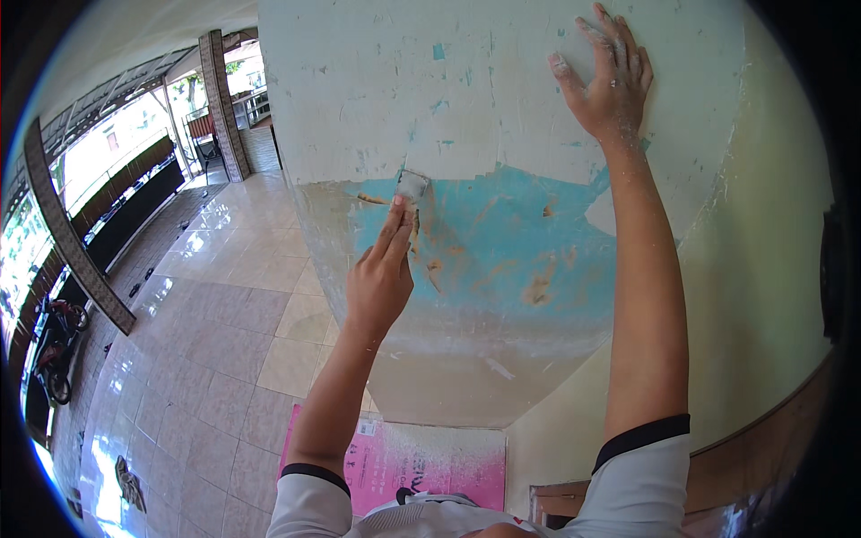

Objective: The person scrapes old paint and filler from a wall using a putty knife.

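Note:
My left hand (381, 278) grips a scraper (413, 186), its fingers pressed along the handle toward the metal blade. The blade lies against the wall (359, 72) at the line where whitish paint meets a bare blue band (502, 215). Brown stains mark the blue, and dusty beige shows below it. Higher up at the right, my right hand (612, 85) rests flat on the whitish paint with spread fingers and holds nothing. White dust coats its fingertips. Small blue chips show through the paint around it.
On the floor below the wall lies a pink sheet (377, 471) sprinkled with white dust. Glossy tiles (197, 359) stretch away to the left, with a cloth-like item (129, 484) on them. Pillars (224, 108), a fence and a motorbike (56, 350) stand farther off.

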Demonstrator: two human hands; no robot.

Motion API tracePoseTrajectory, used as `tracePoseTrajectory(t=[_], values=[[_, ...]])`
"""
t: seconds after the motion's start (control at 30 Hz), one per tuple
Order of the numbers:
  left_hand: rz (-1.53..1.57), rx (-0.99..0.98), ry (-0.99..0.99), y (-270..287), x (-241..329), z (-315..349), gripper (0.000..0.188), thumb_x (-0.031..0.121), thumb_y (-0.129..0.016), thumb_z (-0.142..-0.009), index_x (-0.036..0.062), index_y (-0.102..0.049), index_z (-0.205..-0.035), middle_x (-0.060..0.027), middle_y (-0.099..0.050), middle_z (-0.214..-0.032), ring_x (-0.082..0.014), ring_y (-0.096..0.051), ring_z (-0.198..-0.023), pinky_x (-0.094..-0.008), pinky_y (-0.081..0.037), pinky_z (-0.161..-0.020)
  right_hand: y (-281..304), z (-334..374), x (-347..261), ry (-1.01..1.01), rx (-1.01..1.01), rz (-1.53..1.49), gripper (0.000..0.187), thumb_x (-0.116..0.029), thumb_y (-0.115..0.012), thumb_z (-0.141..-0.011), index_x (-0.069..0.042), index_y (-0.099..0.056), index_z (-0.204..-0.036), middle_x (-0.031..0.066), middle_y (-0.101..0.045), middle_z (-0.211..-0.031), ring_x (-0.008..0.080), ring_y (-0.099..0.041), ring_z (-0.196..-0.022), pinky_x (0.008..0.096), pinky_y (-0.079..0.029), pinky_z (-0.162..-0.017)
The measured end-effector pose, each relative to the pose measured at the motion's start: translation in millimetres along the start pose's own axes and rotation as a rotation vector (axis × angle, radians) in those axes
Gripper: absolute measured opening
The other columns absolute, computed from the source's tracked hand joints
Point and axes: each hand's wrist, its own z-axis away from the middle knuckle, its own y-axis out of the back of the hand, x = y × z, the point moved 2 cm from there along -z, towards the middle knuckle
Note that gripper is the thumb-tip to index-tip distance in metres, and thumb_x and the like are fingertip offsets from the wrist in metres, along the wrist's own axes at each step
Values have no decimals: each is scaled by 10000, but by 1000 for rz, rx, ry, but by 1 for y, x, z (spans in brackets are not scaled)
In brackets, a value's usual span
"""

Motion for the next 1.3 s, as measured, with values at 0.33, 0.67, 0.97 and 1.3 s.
tracePoseTrajectory(t=[0.33, 0.67, 0.97, 1.3], values=[[21, -8, 40, 2, 8, -5, 442, -47, -605, -914, 50, -617, -1345, -68, -544, -1511, -262, -754, -918, -317, -608, -657, -5, 1, 10, 91, 138, -4, 598, -604, -579, -954, -244, -542, -1429, -32, -389, -1617, 222, -303, -1514, 548, -179, -1227], [50, -114, 128, 7, 18, -7, 478, -57, -597, -922, 56, -578, -1386, -52, -503, -1545, -273, -678, -1175, -335, -627, -752, -2, 5, 11, 71, 113, -5, 574, -566, -618, -939, -205, -575, -1383, -25, -415, -1603, 228, -329, -1498, 526, -196, -1212], [41, -2, 140, -1, 29, -9, 439, -35, -593, -932, 30, -592, -1366, -81, -517, -1533, -266, -718, -1095, -327, -620, -704, -2, 4, 9, 61, 119, -17, 554, -566, -624, -935, -196, -602, -1348, -30, -432, -1592, 224, -341, -1490, 510, -204, -1206], [107, -31, 217, -11, 37, -1, 490, -62, -579, -942, 52, -556, -1419, -94, -482, -1557, -280, -629, -1257, -335, -621, -783, -2, 3, 11, 66, 140, -29, 542, -541, -636, -934, -198, -604, -1352, -30, -434, -1590, 224, -341, -1487, 504, -214, -1200]])
